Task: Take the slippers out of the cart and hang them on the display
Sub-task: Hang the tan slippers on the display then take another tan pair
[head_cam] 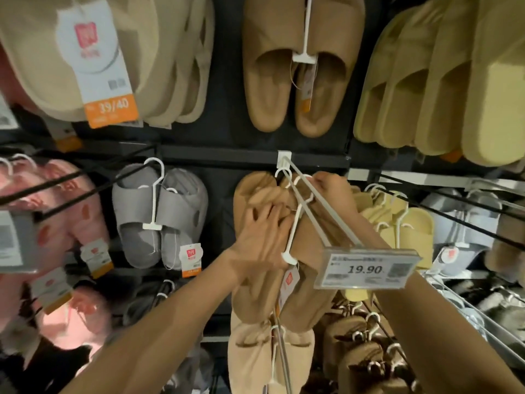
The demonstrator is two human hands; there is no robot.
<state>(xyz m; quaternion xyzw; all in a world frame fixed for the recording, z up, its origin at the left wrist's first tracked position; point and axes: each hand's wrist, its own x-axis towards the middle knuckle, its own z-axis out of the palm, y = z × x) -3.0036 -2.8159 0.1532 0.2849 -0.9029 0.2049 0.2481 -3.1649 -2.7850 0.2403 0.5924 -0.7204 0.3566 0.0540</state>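
A tan pair of slippers [255, 280] on a white plastic hanger [292, 234] hangs at the middle display peg [321, 206]. My left hand [261, 231] lies flat on the slippers' upper part with fingers spread. My right hand [335, 191] is up by the peg near the back bar, its fingers curled at the hanger's hook [305, 180]. The peg carries a price label reading 19.90 [366, 268] at its front end. The cart is out of view.
Other pairs hang all around: grey slippers [159, 214] to the left, pink ones [71, 211] far left, yellow ones [397, 223] to the right, tan pairs [295, 69] above and below. Black pegs stick out at left and right. A wire rack [483, 308] sits lower right.
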